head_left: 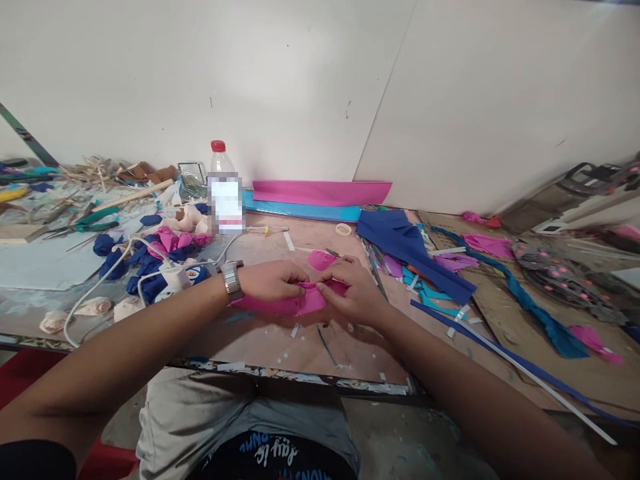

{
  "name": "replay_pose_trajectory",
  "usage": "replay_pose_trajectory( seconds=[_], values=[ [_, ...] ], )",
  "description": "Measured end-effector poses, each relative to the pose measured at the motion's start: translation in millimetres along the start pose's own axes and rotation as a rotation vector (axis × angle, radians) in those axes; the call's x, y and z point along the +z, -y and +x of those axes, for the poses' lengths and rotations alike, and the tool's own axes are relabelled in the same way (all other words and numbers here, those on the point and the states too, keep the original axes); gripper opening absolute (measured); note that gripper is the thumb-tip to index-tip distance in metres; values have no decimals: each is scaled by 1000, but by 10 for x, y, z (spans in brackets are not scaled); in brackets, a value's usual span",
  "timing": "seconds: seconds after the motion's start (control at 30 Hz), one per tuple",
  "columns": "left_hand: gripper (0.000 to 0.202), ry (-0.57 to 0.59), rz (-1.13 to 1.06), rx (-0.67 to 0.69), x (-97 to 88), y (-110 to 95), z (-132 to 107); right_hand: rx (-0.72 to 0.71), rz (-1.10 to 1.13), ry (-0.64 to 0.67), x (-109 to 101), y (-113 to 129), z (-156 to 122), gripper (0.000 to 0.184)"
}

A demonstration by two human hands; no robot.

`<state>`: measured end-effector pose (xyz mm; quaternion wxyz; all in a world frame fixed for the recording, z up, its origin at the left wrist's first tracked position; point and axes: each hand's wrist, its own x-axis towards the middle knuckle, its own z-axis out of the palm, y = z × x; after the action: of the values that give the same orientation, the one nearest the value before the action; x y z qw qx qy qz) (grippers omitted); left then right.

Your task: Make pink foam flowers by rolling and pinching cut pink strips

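left hand (pixel 274 279), right hand (pixel 354 291) pinch pink cloth (pixel 309 304) (creased).

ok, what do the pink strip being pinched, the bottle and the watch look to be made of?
Pink strip: probably fabric, matte; it folds softly, though thin foam or paper can't be ruled out.
Bottle: likely clear plastic, glossy; its shoulder is see-through.
Watch: apparently silvery metal, given the shiny band; coated plastic is possible.
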<state>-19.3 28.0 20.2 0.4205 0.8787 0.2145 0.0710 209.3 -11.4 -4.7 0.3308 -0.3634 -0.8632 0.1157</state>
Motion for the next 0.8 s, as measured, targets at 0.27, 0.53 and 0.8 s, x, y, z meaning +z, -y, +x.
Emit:
replay_pose_trajectory(
  seconds=[0.27, 0.53, 0.8],
  values=[
    [30, -28, -43, -70, 28, -19, 14, -29, 12, 16, 20, -18, -1, 8],
    [26, -36, -113, -51, -25, -42, 10, -69, -38, -1, 22, -29, -13, 13],
    [37, -85, -153, -14, 6, 28, 21, -130, -62, -23, -16, 11, 7, 12]
  ],
)
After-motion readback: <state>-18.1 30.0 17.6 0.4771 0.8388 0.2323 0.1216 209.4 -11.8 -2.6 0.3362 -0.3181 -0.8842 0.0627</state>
